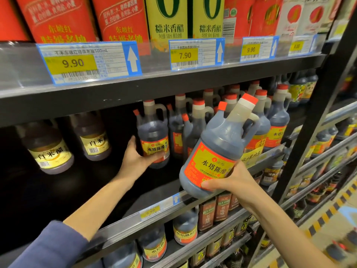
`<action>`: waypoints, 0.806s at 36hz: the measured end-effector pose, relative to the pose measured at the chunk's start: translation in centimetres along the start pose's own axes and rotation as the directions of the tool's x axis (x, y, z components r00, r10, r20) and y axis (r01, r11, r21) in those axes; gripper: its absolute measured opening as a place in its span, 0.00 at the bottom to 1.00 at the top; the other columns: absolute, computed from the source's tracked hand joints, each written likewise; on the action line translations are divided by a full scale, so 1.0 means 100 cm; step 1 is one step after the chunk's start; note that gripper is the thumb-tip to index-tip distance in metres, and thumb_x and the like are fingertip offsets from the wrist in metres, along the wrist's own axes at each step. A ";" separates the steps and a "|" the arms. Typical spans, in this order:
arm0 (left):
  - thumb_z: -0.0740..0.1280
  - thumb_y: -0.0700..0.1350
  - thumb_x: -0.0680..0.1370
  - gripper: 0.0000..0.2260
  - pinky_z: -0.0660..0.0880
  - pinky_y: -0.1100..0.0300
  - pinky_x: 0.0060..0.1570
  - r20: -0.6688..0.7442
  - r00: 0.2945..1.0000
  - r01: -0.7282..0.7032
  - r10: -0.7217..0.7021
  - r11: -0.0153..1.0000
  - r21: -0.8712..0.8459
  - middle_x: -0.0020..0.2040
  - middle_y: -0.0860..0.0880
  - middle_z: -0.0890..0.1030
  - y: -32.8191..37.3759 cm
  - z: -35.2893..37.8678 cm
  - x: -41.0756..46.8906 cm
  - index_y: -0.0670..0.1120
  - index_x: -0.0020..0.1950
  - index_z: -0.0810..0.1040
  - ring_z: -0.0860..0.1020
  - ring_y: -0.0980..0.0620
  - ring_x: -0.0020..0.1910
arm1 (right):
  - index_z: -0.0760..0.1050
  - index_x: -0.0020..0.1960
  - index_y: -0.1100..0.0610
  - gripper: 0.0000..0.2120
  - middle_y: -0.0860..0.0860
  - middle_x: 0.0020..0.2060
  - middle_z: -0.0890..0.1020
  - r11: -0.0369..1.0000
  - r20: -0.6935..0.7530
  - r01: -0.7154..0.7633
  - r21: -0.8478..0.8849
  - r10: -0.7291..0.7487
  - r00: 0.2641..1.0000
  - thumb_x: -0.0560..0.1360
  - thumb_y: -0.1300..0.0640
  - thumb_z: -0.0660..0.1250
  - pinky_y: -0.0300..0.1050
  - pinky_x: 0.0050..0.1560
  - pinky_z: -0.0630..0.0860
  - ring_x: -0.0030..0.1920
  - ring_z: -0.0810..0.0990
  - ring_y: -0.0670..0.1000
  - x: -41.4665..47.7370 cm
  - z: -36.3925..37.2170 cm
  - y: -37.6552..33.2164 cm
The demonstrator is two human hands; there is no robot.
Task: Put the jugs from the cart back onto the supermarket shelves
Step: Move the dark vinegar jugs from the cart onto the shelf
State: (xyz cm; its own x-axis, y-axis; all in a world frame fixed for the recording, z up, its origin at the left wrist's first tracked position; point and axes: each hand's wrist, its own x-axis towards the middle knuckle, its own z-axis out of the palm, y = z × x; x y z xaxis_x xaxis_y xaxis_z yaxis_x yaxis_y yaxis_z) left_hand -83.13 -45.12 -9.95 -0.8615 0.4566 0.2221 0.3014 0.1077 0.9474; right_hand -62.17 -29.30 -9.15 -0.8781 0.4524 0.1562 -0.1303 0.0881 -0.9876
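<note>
Dark vinegar is filling the red-labelled jug (pixel 218 149) that my right grip (pixel 231 182) is clutching around its base, thumb lying across the label. The jug is tilting, its red cap pointing up and to the right, in the air just in front of the middle shelf (pixel 135 213). My left grip (pixel 137 157) is wrapping around the lower body of a matching jug (pixel 154 136) standing upright on that shelf. More such jugs (pixel 270 120) are crowding the shelf's right half. Two yellow-labelled jugs (pixel 50 151) are sitting towards its left end. Price tags (pixel 88 62) are hanging directly above it.
</note>
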 end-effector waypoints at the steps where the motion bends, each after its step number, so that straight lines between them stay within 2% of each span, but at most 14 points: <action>1: 0.81 0.46 0.61 0.44 0.68 0.68 0.59 -0.061 0.997 -0.040 0.037 0.999 -0.034 0.66 0.54 0.72 0.006 0.005 -0.013 0.44 0.73 0.64 0.70 0.59 0.65 | 0.77 0.55 0.61 0.33 0.54 0.45 0.86 1.000 0.005 0.005 -0.005 -0.005 1.000 0.50 0.62 0.81 0.38 0.42 0.79 0.46 0.85 0.51 0.000 0.000 0.000; 3: 0.78 0.40 0.66 0.35 0.68 0.77 0.52 -0.112 0.983 -0.155 0.145 0.984 -0.084 0.62 0.58 0.73 0.018 0.012 -0.039 0.48 0.70 0.68 0.72 0.63 0.62 | 0.78 0.53 0.59 0.30 0.53 0.44 0.86 1.000 0.012 0.018 -0.017 -0.018 1.000 0.51 0.64 0.80 0.38 0.42 0.79 0.46 0.85 0.51 0.000 0.000 0.000; 5: 0.78 0.49 0.64 0.30 0.71 0.75 0.54 -0.008 0.969 -0.248 0.248 0.967 -0.063 0.59 0.59 0.77 0.029 0.016 -0.058 0.56 0.64 0.71 0.76 0.64 0.59 | 0.78 0.53 0.59 0.29 0.53 0.45 0.86 0.999 0.018 0.036 -0.031 -0.035 0.999 0.53 0.65 0.79 0.39 0.43 0.79 0.46 0.85 0.51 0.001 0.000 0.000; 6: 0.78 0.55 0.63 0.31 0.72 0.71 0.57 0.079 0.960 -0.265 0.267 0.964 -0.038 0.59 0.59 0.78 0.035 0.018 -0.064 0.57 0.63 0.72 0.76 0.64 0.59 | 0.78 0.53 0.59 0.29 0.53 0.45 0.86 0.998 0.023 0.045 -0.046 -0.044 0.999 0.53 0.65 0.79 0.40 0.43 0.80 0.47 0.85 0.51 0.001 0.000 -0.001; 9: 0.78 0.61 0.59 0.36 0.70 0.63 0.64 0.346 0.911 -0.263 0.223 0.962 0.073 0.60 0.63 0.76 0.048 0.028 -0.064 0.60 0.64 0.70 0.74 0.65 0.62 | 0.79 0.53 0.61 0.27 0.54 0.45 0.86 0.993 0.048 0.082 -0.089 -0.077 0.996 0.56 0.70 0.81 0.43 0.45 0.80 0.47 0.85 0.52 0.000 0.001 -0.001; 11: 0.78 0.60 0.58 0.34 0.73 0.62 0.62 0.464 0.867 -0.258 0.179 0.960 0.111 0.58 0.63 0.78 0.057 0.038 -0.061 0.63 0.60 0.70 0.75 0.65 0.60 | 0.77 0.57 0.62 0.31 0.54 0.48 0.85 0.988 0.060 0.113 -0.102 -0.107 0.992 0.56 0.71 0.80 0.43 0.47 0.80 0.50 0.84 0.52 -0.001 0.002 0.000; 13: 0.79 0.58 0.58 0.34 0.77 0.57 0.57 0.517 0.842 -0.248 0.156 0.962 0.114 0.56 0.56 0.81 0.062 0.043 -0.058 0.57 0.61 0.73 0.79 0.61 0.56 | 0.74 0.61 0.62 0.38 0.54 0.51 0.84 0.984 0.062 0.135 -0.117 -0.129 0.990 0.54 0.68 0.83 0.42 0.49 0.80 0.53 0.83 0.51 -0.001 0.003 0.000; 15: 0.80 0.56 0.57 0.36 0.79 0.53 0.55 0.534 0.831 -0.264 0.159 0.956 0.126 0.55 0.53 0.83 0.064 0.043 -0.056 0.51 0.63 0.74 0.81 0.58 0.54 | 0.71 0.64 0.61 0.43 0.53 0.54 0.83 0.980 0.053 0.151 -0.129 -0.146 0.988 0.51 0.61 0.83 0.42 0.51 0.79 0.55 0.82 0.49 -0.002 0.004 0.001; 17: 0.80 0.55 0.57 0.37 0.79 0.52 0.55 0.538 0.826 -0.281 0.169 0.951 0.132 0.55 0.52 0.82 0.066 0.042 -0.057 0.49 0.63 0.74 0.81 0.57 0.54 | 0.70 0.65 0.60 0.46 0.52 0.56 0.82 0.976 0.049 0.166 -0.144 -0.161 0.986 0.50 0.58 0.83 0.43 0.54 0.79 0.57 0.81 0.48 -0.004 0.005 0.001; 21: 0.81 0.54 0.58 0.38 0.79 0.52 0.55 0.539 0.823 -0.302 0.180 0.942 0.148 0.57 0.53 0.82 0.067 0.036 -0.063 0.50 0.66 0.72 0.80 0.57 0.56 | 0.68 0.67 0.60 0.47 0.52 0.59 0.80 0.964 0.067 0.197 -0.181 -0.187 0.980 0.51 0.58 0.83 0.43 0.56 0.78 0.60 0.79 0.48 -0.003 0.008 0.002; 24: 0.82 0.49 0.60 0.37 0.79 0.55 0.56 0.508 0.838 -0.317 0.198 0.935 0.159 0.57 0.54 0.81 0.071 0.027 -0.065 0.50 0.66 0.71 0.80 0.59 0.56 | 0.69 0.66 0.60 0.45 0.51 0.58 0.81 0.954 0.081 0.220 -0.205 -0.207 0.975 0.52 0.60 0.83 0.46 0.57 0.78 0.60 0.79 0.48 0.000 0.013 0.000; 27: 0.81 0.47 0.61 0.36 0.78 0.58 0.56 0.482 0.849 -0.325 0.216 0.933 0.155 0.58 0.55 0.80 0.077 0.016 -0.065 0.50 0.66 0.71 0.79 0.60 0.56 | 0.73 0.62 0.57 0.38 0.49 0.55 0.83 0.944 0.098 0.234 -0.234 -0.217 0.971 0.55 0.64 0.83 0.41 0.54 0.78 0.58 0.80 0.45 0.008 0.020 -0.006; 29: 0.81 0.45 0.61 0.33 0.77 0.64 0.53 0.455 0.860 -0.330 0.229 0.932 0.154 0.56 0.57 0.80 0.079 0.010 -0.065 0.53 0.63 0.72 0.79 0.62 0.56 | 0.73 0.61 0.57 0.37 0.48 0.55 0.83 0.932 0.105 0.260 -0.250 -0.241 0.965 0.54 0.63 0.83 0.40 0.54 0.78 0.58 0.80 0.44 0.014 0.026 -0.010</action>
State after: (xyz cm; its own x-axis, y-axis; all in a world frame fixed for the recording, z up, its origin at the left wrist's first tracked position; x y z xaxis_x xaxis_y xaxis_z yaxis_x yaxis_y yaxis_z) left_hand -74.76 -46.30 -4.09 -0.4858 0.8198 0.3034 0.6275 0.0855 0.7739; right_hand -64.48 -31.11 -8.01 -0.8642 0.3216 0.3869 -0.2349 0.4222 -0.8756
